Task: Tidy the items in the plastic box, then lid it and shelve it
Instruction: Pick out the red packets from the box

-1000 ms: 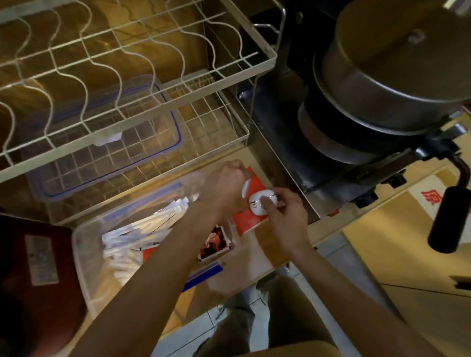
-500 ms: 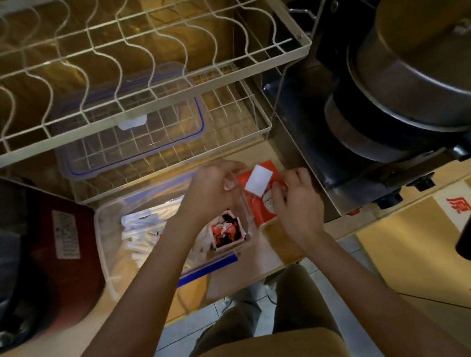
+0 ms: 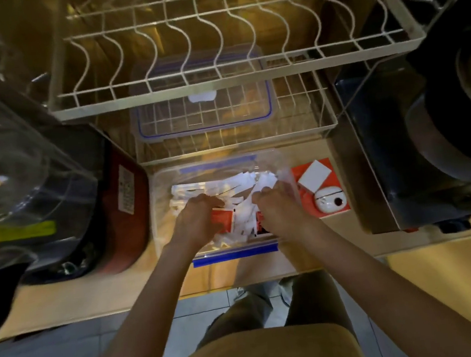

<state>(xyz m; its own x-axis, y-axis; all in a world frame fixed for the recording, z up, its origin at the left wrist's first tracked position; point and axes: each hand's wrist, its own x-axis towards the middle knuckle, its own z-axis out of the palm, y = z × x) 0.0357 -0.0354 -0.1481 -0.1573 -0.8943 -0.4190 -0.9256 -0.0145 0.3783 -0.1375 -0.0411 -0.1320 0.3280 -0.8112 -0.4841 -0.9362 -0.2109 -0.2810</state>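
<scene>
A clear plastic box (image 3: 162,216) with blue clips stands on the counter in front of me, full of white paper packets (image 3: 215,188) and small orange-red packets (image 3: 223,219). Both of my hands are inside it. My left hand (image 3: 195,219) has its fingers curled over an orange-red packet. My right hand (image 3: 279,208) is curled among the white packets by the box's right wall; what it holds is hidden. The box's clear lid (image 3: 205,105) with a blue seal lies on the lower wire shelf (image 3: 303,117) behind the box.
An orange-red card (image 3: 332,214) to the right of the box carries a white square (image 3: 314,175) and a white earbud case (image 3: 329,198). A wire dish rack (image 3: 216,72) hangs above. A red appliance (image 3: 128,214) stands left, a stove with dark pans (image 3: 458,138) right.
Both hands left the orange-red card and the white case on the right and moved left into the box. The camera view shifted so the box is centred.
</scene>
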